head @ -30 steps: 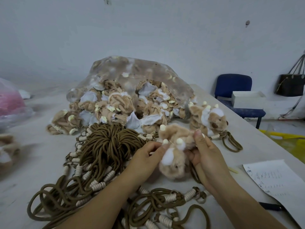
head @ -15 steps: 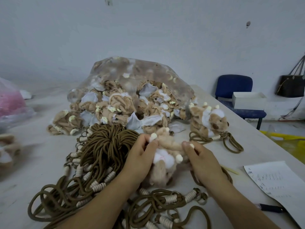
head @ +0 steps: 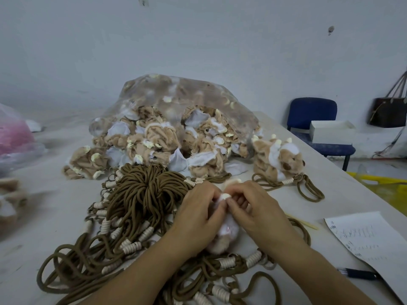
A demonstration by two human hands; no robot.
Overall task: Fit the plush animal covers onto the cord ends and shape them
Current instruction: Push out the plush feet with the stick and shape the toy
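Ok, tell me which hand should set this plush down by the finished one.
Probably the right hand. It and the left hand both grip the plush cover, but the right is nearer the finished plush animal; the left would have to cross over.

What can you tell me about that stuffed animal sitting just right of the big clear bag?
The plush animal is fuzzy tan with white patches, cream nubs on top and a dark nose. It sits plump on the table beside the clear bag; a brown cord with a pale wrapped collar loops out beneath it.
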